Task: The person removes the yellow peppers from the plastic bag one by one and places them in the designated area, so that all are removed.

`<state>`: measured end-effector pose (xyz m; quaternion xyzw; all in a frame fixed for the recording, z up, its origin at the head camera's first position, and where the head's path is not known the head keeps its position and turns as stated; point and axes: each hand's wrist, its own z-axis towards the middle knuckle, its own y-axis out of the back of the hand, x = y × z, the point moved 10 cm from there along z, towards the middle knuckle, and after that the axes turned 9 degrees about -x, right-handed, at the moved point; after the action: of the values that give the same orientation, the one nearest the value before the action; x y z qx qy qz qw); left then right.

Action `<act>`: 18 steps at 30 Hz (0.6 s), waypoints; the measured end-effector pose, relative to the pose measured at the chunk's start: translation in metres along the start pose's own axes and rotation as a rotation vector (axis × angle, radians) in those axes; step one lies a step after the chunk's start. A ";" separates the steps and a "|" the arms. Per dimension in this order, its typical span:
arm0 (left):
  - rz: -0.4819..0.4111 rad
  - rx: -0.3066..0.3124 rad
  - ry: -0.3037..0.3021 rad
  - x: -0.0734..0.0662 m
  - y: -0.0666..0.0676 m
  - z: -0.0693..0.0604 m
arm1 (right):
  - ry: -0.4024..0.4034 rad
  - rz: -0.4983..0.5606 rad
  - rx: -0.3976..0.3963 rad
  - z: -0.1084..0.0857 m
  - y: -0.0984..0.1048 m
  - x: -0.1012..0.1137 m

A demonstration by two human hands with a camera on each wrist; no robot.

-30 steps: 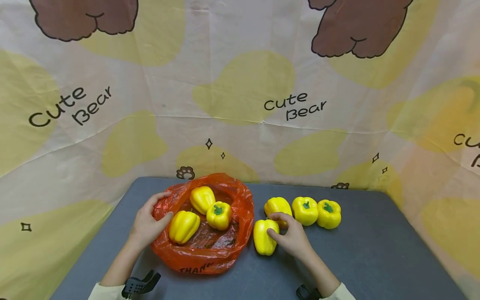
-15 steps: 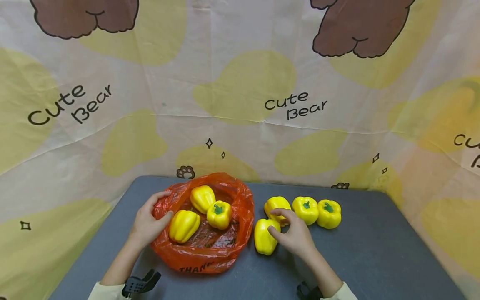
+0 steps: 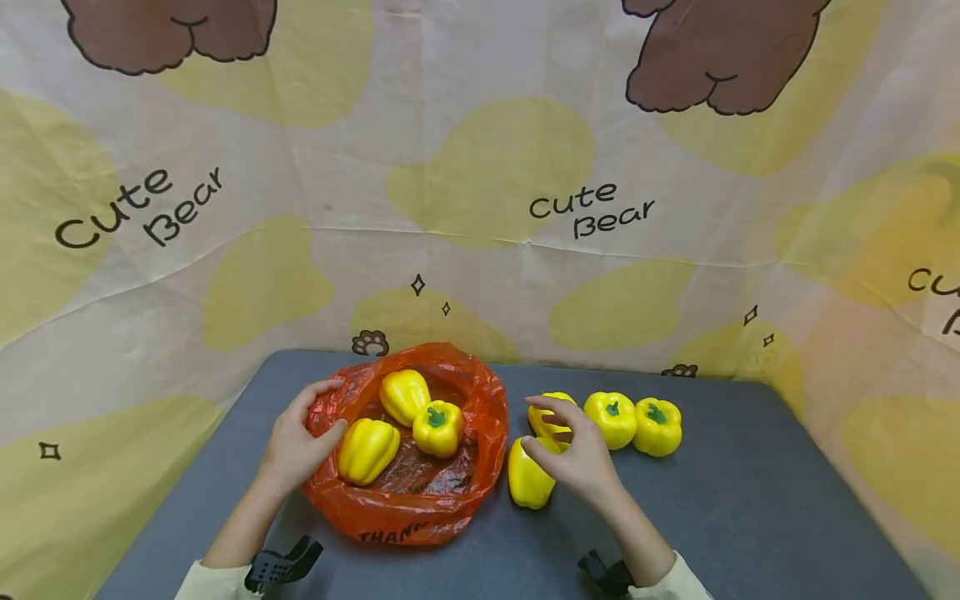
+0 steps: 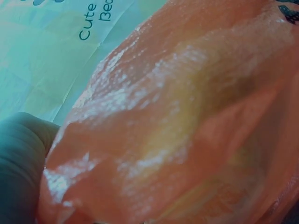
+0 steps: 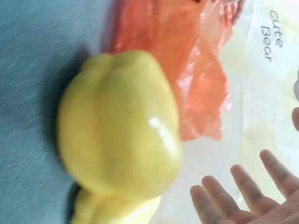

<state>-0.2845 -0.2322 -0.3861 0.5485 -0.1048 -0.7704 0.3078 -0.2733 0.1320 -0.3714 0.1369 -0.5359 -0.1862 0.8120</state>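
Note:
At its left rim, a red plastic bag (image 3: 457, 521) is pinched by my left hand (image 3: 288, 450), thumb on the inner side. Inside the bag lie three yellow bell peppers (image 3: 367, 452). The left wrist view is mostly filled by the bag's translucent wall (image 4: 131, 121), with part of the hand (image 4: 21, 163) at its edge. My right hand (image 3: 588, 462) hovers with fingers spread over a yellow bell pepper (image 3: 528, 477) lying right of the bag. A gap separates that pepper (image 5: 117, 126) from the fingers (image 5: 247, 186) in the right wrist view.
Behind the nearest pepper sits another yellow pepper (image 3: 537, 422), partly covered by the right hand. Two more, a middle pepper (image 3: 611, 423) and a right-hand pepper (image 3: 658, 429), stand side by side. A printed cloth (image 3: 480, 167) hangs behind the grey table (image 3: 750, 500).
My right hand's thumb and fingers have come off the near pepper and risen slightly. That pepper shifted a little to the right at first. The left hand and bag look the same.

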 end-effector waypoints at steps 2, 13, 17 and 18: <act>-0.002 -0.003 -0.008 -0.001 0.000 0.000 | 0.027 0.019 0.002 0.002 -0.003 0.009; 0.002 -0.011 -0.021 0.000 -0.001 0.001 | 0.087 0.117 0.043 0.013 -0.028 0.044; 0.012 -0.017 -0.024 0.000 -0.001 0.002 | 0.104 0.142 0.073 0.016 -0.042 0.053; 0.013 -0.015 -0.024 0.001 -0.002 0.002 | 0.107 0.149 0.078 0.017 -0.045 0.055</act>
<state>-0.2874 -0.2315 -0.3867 0.5363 -0.1059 -0.7756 0.3156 -0.2763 0.0670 -0.3390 0.1379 -0.5074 -0.0966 0.8451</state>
